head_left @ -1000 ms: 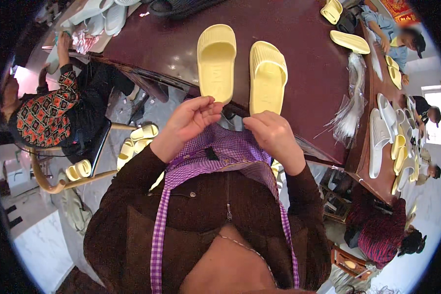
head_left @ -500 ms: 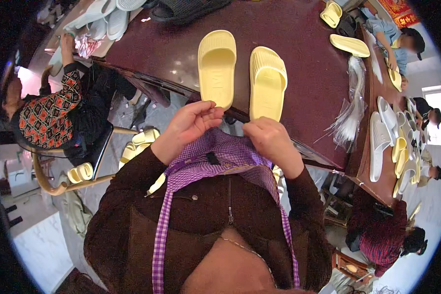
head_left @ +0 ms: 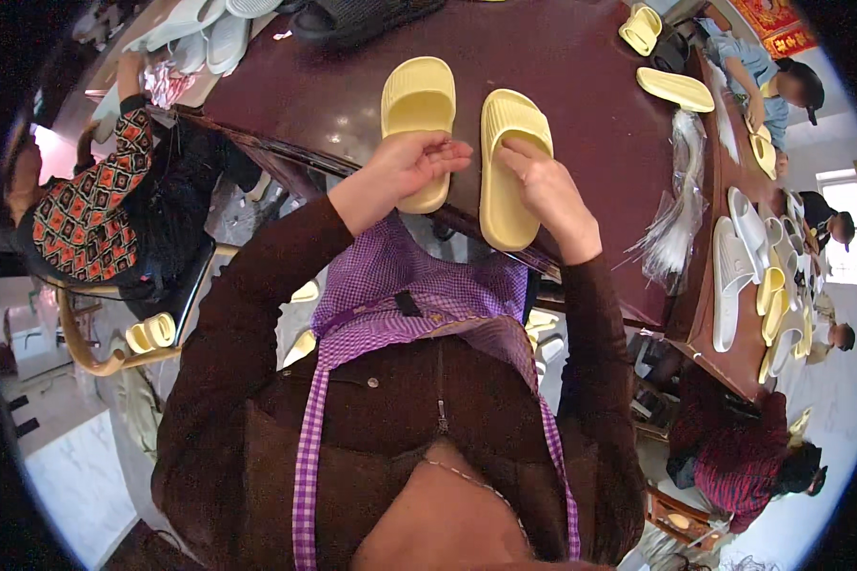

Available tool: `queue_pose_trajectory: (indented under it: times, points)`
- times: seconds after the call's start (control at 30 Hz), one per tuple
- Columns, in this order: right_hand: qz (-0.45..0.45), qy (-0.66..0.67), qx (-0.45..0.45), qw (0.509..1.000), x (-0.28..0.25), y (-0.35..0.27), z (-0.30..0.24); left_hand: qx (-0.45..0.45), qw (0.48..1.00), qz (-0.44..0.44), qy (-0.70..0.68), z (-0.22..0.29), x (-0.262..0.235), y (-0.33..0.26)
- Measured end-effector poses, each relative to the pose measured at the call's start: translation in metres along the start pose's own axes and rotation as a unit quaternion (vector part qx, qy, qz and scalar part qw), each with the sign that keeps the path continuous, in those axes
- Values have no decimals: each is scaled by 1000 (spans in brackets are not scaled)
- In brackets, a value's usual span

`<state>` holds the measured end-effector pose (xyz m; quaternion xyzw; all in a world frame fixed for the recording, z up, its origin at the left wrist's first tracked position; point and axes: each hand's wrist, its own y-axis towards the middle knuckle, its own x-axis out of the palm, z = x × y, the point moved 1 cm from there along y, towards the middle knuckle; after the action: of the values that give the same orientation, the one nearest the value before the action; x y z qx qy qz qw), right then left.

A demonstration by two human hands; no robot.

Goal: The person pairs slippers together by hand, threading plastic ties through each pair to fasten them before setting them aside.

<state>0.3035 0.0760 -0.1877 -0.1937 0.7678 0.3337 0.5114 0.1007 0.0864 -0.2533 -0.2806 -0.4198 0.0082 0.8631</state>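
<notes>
Two pale yellow slide sandals lie side by side on the dark red table point(head_left: 581, 86), heels toward me. My left hand point(head_left: 411, 168) rests on the heel end of the left sandal point(head_left: 417, 107), fingers curled over it. My right hand point(head_left: 541, 187) lies on the right sandal point(head_left: 507, 143), fingertips touching its footbed near the strap. Whether either hand actually grips its sandal is unclear. I wear a brown jacket and a purple checked apron.
A stack of clear plastic bags point(head_left: 681, 205) lies right of the sandals. More yellow and white sandals point(head_left: 747, 266) cover the right side of the table. A person in a patterned top point(head_left: 86, 209) sits at left; other people work at the far right. Sandals lie on a chair at lower left point(head_left: 152, 333).
Both hands have risen from my apron at the table's edge and reached forward onto the two yellow sandals. The sandals themselves have stayed in place.
</notes>
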Motion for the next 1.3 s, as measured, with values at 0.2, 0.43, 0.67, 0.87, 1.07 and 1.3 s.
queue_pose_trajectory:
  times: [0.2,0.43,0.67,0.87,1.07,1.3]
  points:
    - [99,50,8,994,7,-18,25,4,1000,9,-5,9,-5,13]
    - [213,163,192,944,-2,10,87,6,1000,5,-2,10,-2,13]
    - [-17,72,376,924,17,64,151,26,999,23,-7,13,5,15]
    - [27,135,293,946,53,80,170,1,999,5,32,26,2,33]
    - [90,304,191,929,41,129,111,47,995,18,82,25,-8,55]
    - [-27,307,98,946,60,174,86,52,996,23,65,22,1,56]
